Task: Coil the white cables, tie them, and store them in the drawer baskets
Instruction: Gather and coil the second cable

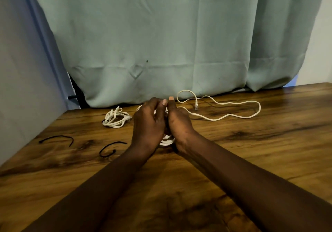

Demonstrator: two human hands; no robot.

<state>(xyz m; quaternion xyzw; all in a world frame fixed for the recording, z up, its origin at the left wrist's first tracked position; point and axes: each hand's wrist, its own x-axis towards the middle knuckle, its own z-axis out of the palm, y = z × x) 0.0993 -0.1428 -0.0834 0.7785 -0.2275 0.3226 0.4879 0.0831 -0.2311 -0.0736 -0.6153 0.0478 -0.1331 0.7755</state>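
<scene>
Black and thin, two short tie strips [56, 139] bent into open hooks lie apart on the left of the brown wood-grain worktop [233, 160]. The second [109, 149] is closer to the forearms. Beyond them sits a small white cable bundle [115, 118], already wound. A dark bit shows at its left edge, but whether that is a tie cannot be told.

At the centre both hands close on the white cable coil [167, 140], whose stacked loops show just below the palms. The left hand [149, 124] has its fingers curled over the top of the loops. The right hand [179, 124] presses in from the other side with a digit raised, and its other fingers are mostly hidden.

From the right hand a loose tail [224, 109] of the same cable snakes out to the right over the worktop and doubles back to a clear plug [196, 106] lying near the pale green curtain [161, 43].

Coiling looks to be the step in hand, and it seems unfinished. The next move probably calls for drawing in that tail loop by loop, then reaching left for a tie strip. No drawer baskets are in view.
</scene>
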